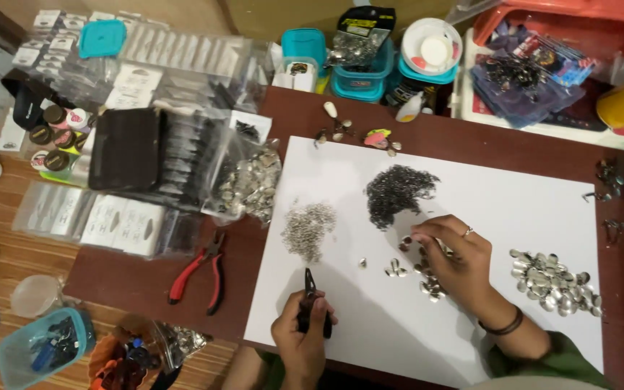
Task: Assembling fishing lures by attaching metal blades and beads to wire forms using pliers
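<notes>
- Head view looks down on a dark brown wooden worktop (146, 285) with a large white sheet of paper (500, 209) laid across it.
- Left hand (303, 334) is clamped around a pair of small black pliers (310, 297), nose pointing away from the person, over the near edge of the sheet.
- Right hand (453, 254), with a ring and a dark wristband, rests fingers-down on a scatter of small silver metal discs (427, 278); whether it pinches one cannot be told.
- On the sheet lie a heap of tiny black rings (399, 191), a heap of tiny silver rings (310, 227) and, right of the hand, a pile of silver discs (554, 280).
- Red-handled pliers (200, 273) lie on the bare worktop left of the sheet.
- Clear packets, teal plastic boxes (359, 68) and a red plastic stool (565, 22) crowd the far edge; striped wood flooring (9, 253) shows at left.
</notes>
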